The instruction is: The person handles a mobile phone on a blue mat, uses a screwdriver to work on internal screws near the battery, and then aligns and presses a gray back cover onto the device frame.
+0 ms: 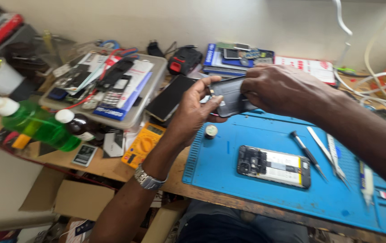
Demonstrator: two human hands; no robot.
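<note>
Both my hands hold a dark phone back cover [231, 96] above the blue work mat [229, 157]. My left hand [193, 110] grips its left edge with thumb and fingers. My right hand [283, 90] clasps its right end from above. Below them, on the mat, lies an opened phone [274, 166] with its battery and circuit board showing. A small round cap [210, 131] sits on the mat's left part. A metal watch is on my left wrist.
A screwdriver [307, 154], tweezers [325, 150] and a glue tube [366, 180] lie on the mat's right. A yellow multimeter [143, 144], a green bottle [38, 123], a tray of phones [145, 96] and boxes [233, 58] crowd the wooden bench. White cables [373, 76] run at the right.
</note>
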